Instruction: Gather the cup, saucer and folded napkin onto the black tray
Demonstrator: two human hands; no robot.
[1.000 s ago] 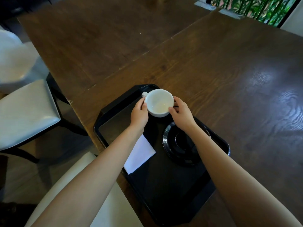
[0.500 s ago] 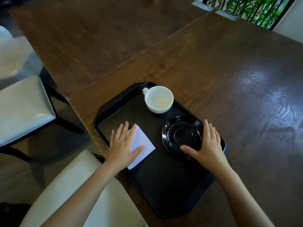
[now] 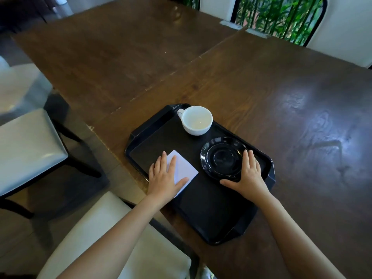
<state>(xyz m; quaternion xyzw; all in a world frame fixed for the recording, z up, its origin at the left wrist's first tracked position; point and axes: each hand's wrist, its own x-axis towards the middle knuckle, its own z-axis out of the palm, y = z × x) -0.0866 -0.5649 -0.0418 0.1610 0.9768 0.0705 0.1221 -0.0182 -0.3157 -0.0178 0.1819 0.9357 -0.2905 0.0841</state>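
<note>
All three items are lying on the tray, which is sitting near the table's edge closest to the person. The cup, white and seemingly empty, is standing upright at the tray's 12 o'clock end, its handle pointing toward 10 o'clock. The saucer, black and glossy, is resting flat at about 3 o'clock on the tray, just beside the cup but apart from it. The napkin, white and folded, is lying at about 9 o'clock, close to the tray's left rim.

The left hand is lying open and flat, fingers spread, pressing on the napkin's near-left part. The right hand is also open, palm down, its fingers resting along the saucer's right edge and its thumb reaching along the near rim; it is not gripping anything.

Judging by the layout, the gathering is looking essentially done: nothing of the set is sitting on bare wood. What may be left is only minor tidying, such as squaring the napkin or nudging the saucer, before the hands are lifting away.

No brand, label or writing is showing on the cup, saucer, napkin or tray.
</note>
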